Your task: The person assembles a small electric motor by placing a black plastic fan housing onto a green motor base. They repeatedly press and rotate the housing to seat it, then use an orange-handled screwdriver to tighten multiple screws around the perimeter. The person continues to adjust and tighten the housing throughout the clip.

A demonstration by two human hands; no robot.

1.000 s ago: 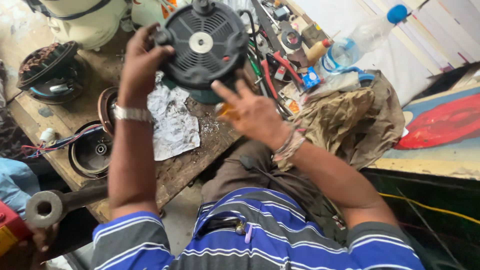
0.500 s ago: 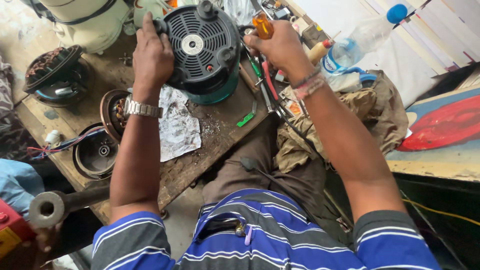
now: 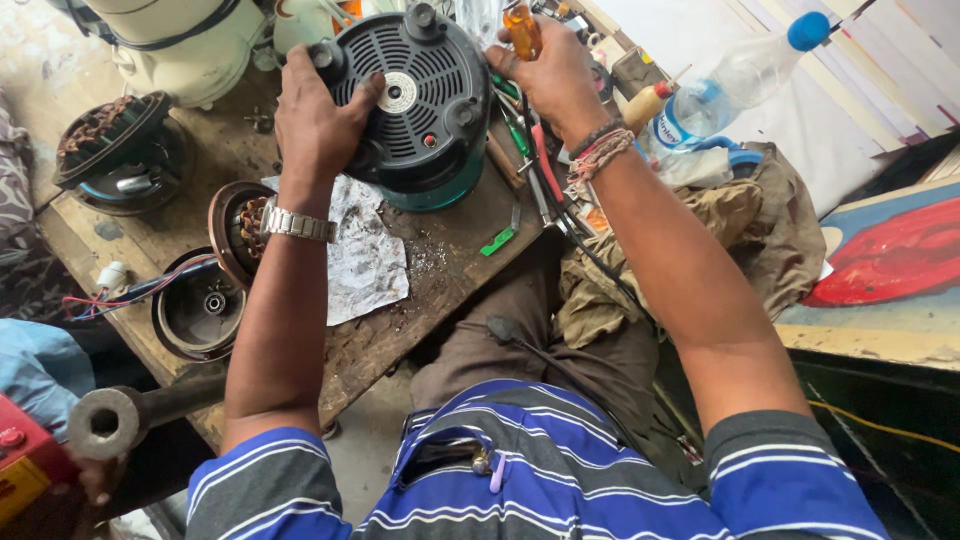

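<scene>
Hands on a motor housing at a cluttered bench

Workbench of worn, stained wood carries motor windings at left and a crumpled printed paper sheet. The left hand is clamped on the black vented motor housing, which stands at the bench's far edge. The right hand grips an orange-handled screwdriver beside it. A clear plastic bottle with blue cap and blue-white label lies at right.

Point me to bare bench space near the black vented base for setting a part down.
Best patch: bare wood between the crumpled paper and the green clip, just below the black vented base that the left hand steadies. Crowded: the tool pile under the right hand, which holds an orange-handled screwdriver, and the motor parts at the left.
</scene>
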